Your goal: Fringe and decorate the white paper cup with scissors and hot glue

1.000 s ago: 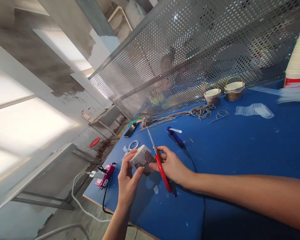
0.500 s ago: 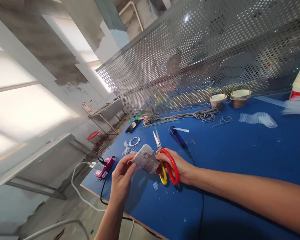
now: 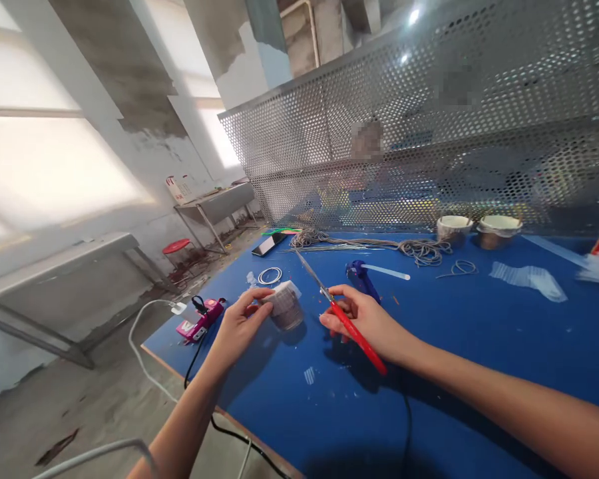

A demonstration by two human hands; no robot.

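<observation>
My left hand [image 3: 244, 314] pinches the rim of a small cup [image 3: 285, 313], which has greyish wrapping round its side and a white rim. The cup is tilted just above the blue table. In my right hand [image 3: 362, 316] is a pair of scissors [image 3: 352, 319] with red handles, its blades pointing away and to the left, apart from the cup. Beyond the right hand lies a blue glue gun [image 3: 362, 278] with a pale glue stick in its back end. A white ring of cable [image 3: 270, 276] lies behind the cup.
A magenta power strip [image 3: 199, 319] sits at the table's left edge. Bundles of grey cord [image 3: 422, 251], a phone [image 3: 269, 244] and two small baskets [image 3: 499, 231] line the back, before a perforated metal screen [image 3: 299, 153]. Clear glue sticks [image 3: 529, 279] lie at right.
My right hand has moved away from the cup to the right, and the scissors have turned edge-on. The left hand still holds the cup, now tipped differently. The view has shifted.
</observation>
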